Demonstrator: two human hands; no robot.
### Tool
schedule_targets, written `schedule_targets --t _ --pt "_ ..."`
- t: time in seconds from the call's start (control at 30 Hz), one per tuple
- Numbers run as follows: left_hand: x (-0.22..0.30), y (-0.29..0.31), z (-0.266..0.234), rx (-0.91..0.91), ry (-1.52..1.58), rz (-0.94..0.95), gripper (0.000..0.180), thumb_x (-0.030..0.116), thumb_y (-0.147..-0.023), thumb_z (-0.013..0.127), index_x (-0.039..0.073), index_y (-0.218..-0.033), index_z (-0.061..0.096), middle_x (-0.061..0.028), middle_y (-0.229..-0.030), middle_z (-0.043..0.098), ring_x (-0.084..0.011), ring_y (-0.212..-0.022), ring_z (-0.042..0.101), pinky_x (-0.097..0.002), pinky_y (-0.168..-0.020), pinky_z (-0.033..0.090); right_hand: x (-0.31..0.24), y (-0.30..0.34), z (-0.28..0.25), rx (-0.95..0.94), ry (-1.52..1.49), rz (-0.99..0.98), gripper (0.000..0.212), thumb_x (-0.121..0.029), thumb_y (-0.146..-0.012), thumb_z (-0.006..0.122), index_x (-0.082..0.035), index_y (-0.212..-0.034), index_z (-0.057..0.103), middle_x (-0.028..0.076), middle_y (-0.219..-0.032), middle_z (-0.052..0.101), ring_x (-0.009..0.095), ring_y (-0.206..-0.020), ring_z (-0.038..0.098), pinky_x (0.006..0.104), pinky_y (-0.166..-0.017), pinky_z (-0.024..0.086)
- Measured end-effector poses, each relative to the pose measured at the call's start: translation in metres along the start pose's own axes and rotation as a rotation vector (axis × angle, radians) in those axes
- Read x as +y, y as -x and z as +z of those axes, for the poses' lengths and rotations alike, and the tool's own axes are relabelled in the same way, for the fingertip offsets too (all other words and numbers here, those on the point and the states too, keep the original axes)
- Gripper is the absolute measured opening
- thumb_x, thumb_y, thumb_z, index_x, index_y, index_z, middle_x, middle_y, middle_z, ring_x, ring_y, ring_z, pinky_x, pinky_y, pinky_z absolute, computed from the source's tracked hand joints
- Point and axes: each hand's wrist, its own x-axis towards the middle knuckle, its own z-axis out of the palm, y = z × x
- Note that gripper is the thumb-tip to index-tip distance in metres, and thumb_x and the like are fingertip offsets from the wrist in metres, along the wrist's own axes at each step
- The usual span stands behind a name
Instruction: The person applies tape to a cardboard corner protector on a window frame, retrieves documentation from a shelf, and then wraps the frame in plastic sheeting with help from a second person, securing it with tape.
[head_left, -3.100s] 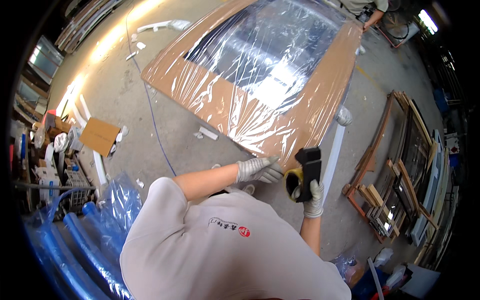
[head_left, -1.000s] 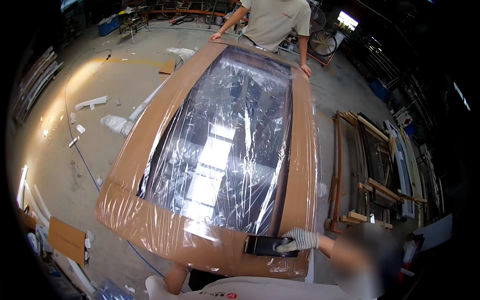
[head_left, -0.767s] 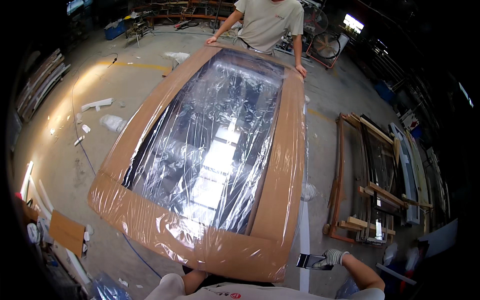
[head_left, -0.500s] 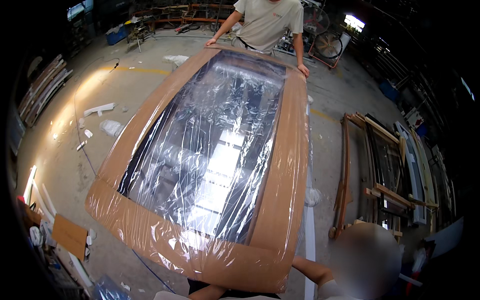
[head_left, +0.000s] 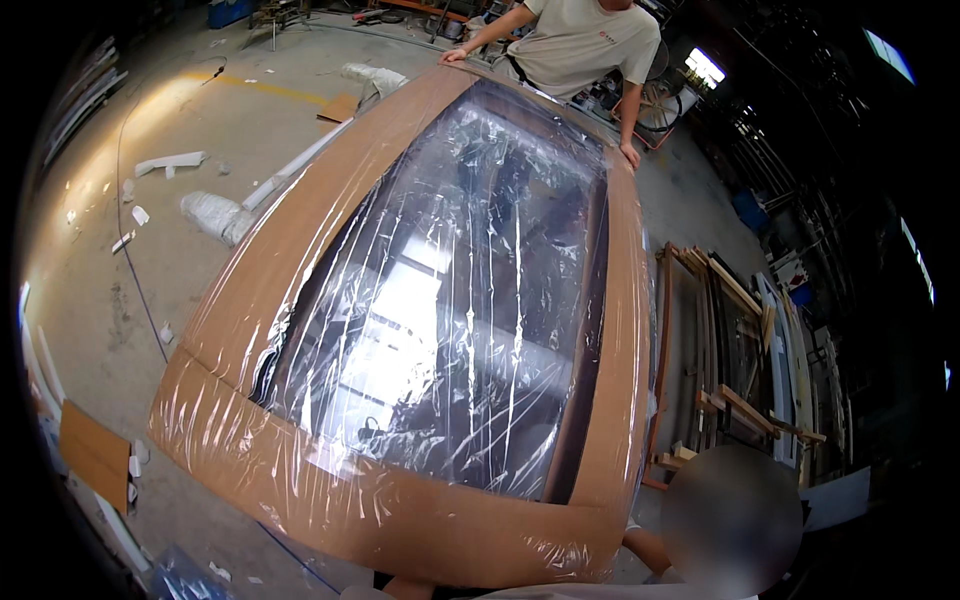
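A large glass panel (head_left: 455, 310), bordered by wide brown cardboard (head_left: 400, 505) and wrapped in wrinkled clear film, spans the middle of the head view. Along its near edge, my left forearm (head_left: 405, 588) reaches beneath the cardboard, which hides the hand. By the near right corner my right forearm (head_left: 648, 548) goes behind the edge; those fingers are hidden too. Across from me a co-worker (head_left: 580, 50) in a light T-shirt leans over the far end. That person's hands rest on its two far corners. Bright window reflections cover the left part of the glass.
Frames and wooden lengths (head_left: 735, 350) stand along the right. Foam-wrapped pieces (head_left: 215, 215) and white scraps lie on the floor at left, near a thin cable (head_left: 135, 275). A brown board (head_left: 95, 452) sits at lower left. A round fan (head_left: 660, 103) stands behind the co-worker.
The panel and co-worker appear shifted right in the view, and the floor items have slid left. Reflections on the glass moved left. The co-worker's hands stay on the far corners.
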Motion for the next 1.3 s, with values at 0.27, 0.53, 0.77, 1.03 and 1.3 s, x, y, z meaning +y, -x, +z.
schedule_targets --t 0.27,0.53,0.77,1.03,1.3 --pt "0.113 -0.049 -0.211 0.199 0.048 0.084 0.038 0.032 -0.075 0.058 0.002 -0.099 0.058 -0.0162 -0.081 0.062 -0.0268 -0.064 0.062 -0.0344 -0.043 0.050 -0.010 0.089 0.037 -0.017 -0.003 0.324 0.025 -0.019 -0.075 0.061 -0.003 -0.095 0.060 0.012 -0.083 0.064 0.024 -0.073 0.059 0.0336 -0.068 0.047" --pt "0.411 0.025 -0.427 0.809 0.240 0.702 0.044 0.037 -0.073 0.059 -0.003 -0.092 0.059 -0.0163 -0.073 0.062 -0.0237 -0.058 0.062 -0.0338 -0.047 0.050 -0.005 0.152 0.002 0.099 0.067 0.560 0.022 -0.013 -0.076 0.060 -0.002 -0.095 0.059 0.013 -0.082 0.064 0.025 -0.070 0.059 0.0340 -0.066 0.047" --pt "0.397 0.220 -0.167 0.848 -0.741 1.485 0.027 0.022 -0.059 0.058 0.004 -0.080 0.058 -0.0149 -0.065 0.055 -0.0302 -0.059 0.056 -0.0387 -0.054 0.044 -0.150 0.061 -0.146 1.190 -0.798 -0.023 0.012 -0.009 -0.082 0.055 0.002 -0.085 0.058 0.011 -0.070 0.061 0.015 -0.062 0.055 0.0285 -0.060 0.046" --pt "0.303 0.202 -0.095 0.856 -1.013 1.609 0.033 0.005 -0.069 0.055 -0.001 -0.101 0.052 -0.0185 -0.093 0.056 -0.0347 -0.082 0.055 -0.0399 -0.070 0.045 -0.520 0.043 -0.320 0.375 -0.694 -0.841 0.057 -0.051 -0.080 0.052 0.000 -0.105 0.058 0.016 -0.097 0.061 0.023 -0.093 0.058 0.0315 -0.081 0.045" --pt "0.293 0.212 -0.105 0.481 -0.358 1.432 0.030 0.002 -0.075 0.044 -0.003 -0.101 0.058 -0.0138 -0.094 0.061 -0.0210 -0.087 0.058 -0.0301 -0.081 0.044 -0.544 0.047 -0.315 -0.408 -1.136 -1.280 0.034 -0.033 -0.074 0.066 -0.007 -0.095 0.066 0.006 -0.086 0.065 0.015 -0.078 0.059 0.0269 -0.068 0.049"
